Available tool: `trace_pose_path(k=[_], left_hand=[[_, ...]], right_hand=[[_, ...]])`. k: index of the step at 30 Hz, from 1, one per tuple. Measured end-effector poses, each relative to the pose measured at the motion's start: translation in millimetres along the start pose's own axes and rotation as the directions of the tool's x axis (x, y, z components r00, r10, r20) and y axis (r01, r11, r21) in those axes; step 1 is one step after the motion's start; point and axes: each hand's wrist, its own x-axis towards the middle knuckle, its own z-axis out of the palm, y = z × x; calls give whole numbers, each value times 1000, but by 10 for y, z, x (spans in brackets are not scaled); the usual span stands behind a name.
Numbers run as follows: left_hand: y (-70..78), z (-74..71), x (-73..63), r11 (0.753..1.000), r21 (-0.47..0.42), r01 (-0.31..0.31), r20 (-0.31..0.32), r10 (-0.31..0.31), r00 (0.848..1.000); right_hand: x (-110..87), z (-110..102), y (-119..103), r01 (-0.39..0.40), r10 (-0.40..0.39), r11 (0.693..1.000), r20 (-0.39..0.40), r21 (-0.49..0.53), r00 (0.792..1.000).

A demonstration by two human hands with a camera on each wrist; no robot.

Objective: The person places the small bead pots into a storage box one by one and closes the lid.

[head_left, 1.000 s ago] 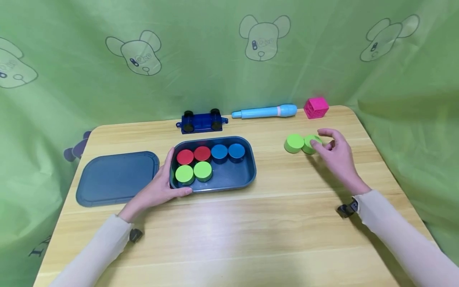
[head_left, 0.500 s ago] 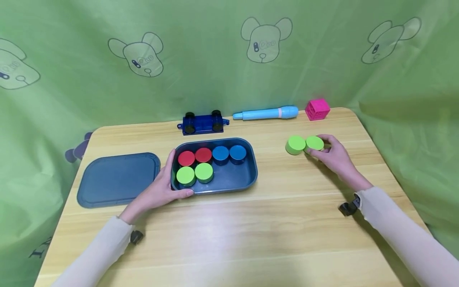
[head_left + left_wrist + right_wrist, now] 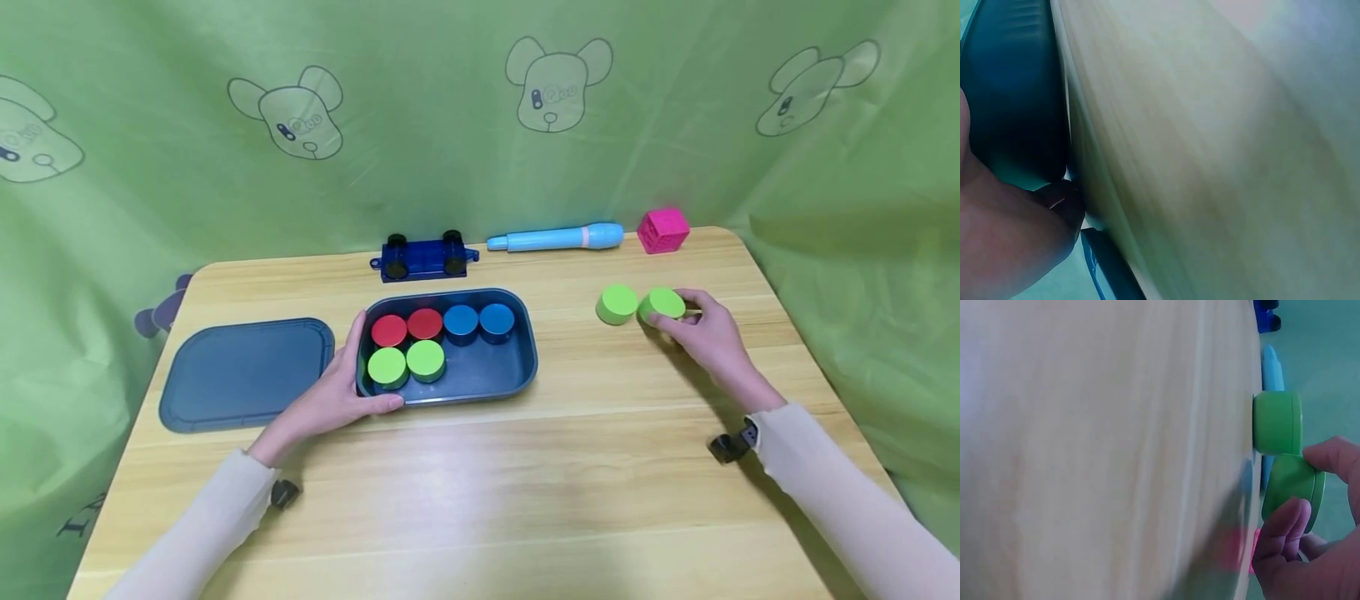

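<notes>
My left hand [image 3: 333,400] grips the left end of a dark blue rectangular box [image 3: 480,398], its thumb along the near wall. Inside stand two red round blocks [image 3: 407,327], two blue round blocks [image 3: 478,322] and two light green ones [image 3: 407,363]. At the right, my right hand [image 3: 708,333] pinches a light green round block [image 3: 664,305] between thumb and fingers. In the right wrist view that held block [image 3: 1291,481] leans slightly. Another light green block [image 3: 617,303] stands just left of it. The left wrist view shows the box's outer wall [image 3: 1016,94] beside the hand.
A dark blue lid [image 3: 247,375] lies left of the box. Along the back edge of the wooden table [image 3: 480,500] are a blue wheeled toy chassis [image 3: 424,258], a light blue microphone-shaped stick [image 3: 555,238] and a pink cube [image 3: 663,231]. A green curtain [image 3: 420,167] hangs behind.
My right hand has taken hold of the right green block and shifted it slightly right, widening the gap to its neighbour. My left hand has stayed on the box.
</notes>
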Motion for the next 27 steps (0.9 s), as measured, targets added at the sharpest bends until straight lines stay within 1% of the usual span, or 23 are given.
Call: trace_pose_path(k=[4, 7, 14, 20, 24, 27], left_hand=[[-8, 10, 9, 1000, -5, -3, -3, 2, 1000], [-12, 13, 18, 1000, -9, -6, -2, 6, 1000], [-16, 8, 3, 1000, -14, 1, 0, -1, 1000], [-10, 11, -1, 1000, -19, -1, -2, 1, 1000], [-8, 12, 3, 1000, -28, 0, -4, 0, 1000], [-1, 15, 15, 1000, -29, -5, -3, 5, 1000]], right_hand=[[-76, -2, -75, -24, 25, 998, -21, 60, 999], [-154, -10, -144, -10, 13, 997, -51, 76, 999], [-342, 15, -370, 83, -79, 995, -85, 50, 993], [-488, 137, -623, 176, -172, 984, -87, 40, 981], [-498, 260, -733, 234, -231, 971, -64, 48, 971], [-482, 361, -808, 286, -284, 958, -45, 38, 958]])
